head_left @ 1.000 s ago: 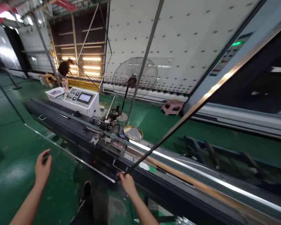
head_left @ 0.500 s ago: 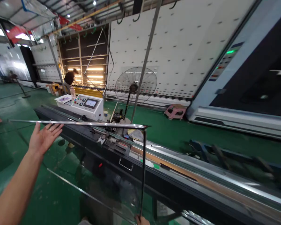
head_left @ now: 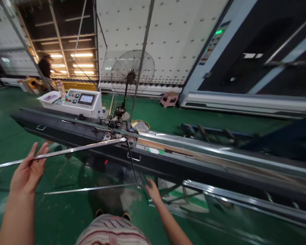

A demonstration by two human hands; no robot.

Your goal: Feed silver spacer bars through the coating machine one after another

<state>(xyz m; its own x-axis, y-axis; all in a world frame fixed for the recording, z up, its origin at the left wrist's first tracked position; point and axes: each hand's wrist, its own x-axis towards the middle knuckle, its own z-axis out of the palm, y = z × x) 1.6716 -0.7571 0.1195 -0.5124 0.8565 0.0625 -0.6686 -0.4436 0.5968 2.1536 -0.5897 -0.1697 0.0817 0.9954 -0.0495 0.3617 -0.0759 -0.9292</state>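
Observation:
A thin, shiny metal bar frame (head_left: pixel 79 148) with a dark short side hangs in front of the long black machine bench. My left hand (head_left: pixel 29 170) holds its upper long bar at the left, with the bar passing between thumb and fingers. One upper corner sits close to the bench's front edge. My right hand (head_left: pixel 153 191) is just right of the lower corner, its fingers stretched out and apart from the bar, somewhat blurred. The lower long bar runs left from that corner above the floor.
The machine bench (head_left: pixel 112 151) spans the view, with a white control box (head_left: pixel 83 102) on it. Behind stand a fan (head_left: pixel 132 73) and a pink stool (head_left: pixel 169 99). Bundled metal bars (head_left: pixel 219 192) lie right of my right hand. A person (head_left: pixel 45 69) bends at the far left.
My right hand has come off the short side's lower end. The frame has swung lower and left, and my left fingers have curled around its bar. The view has tilted down.

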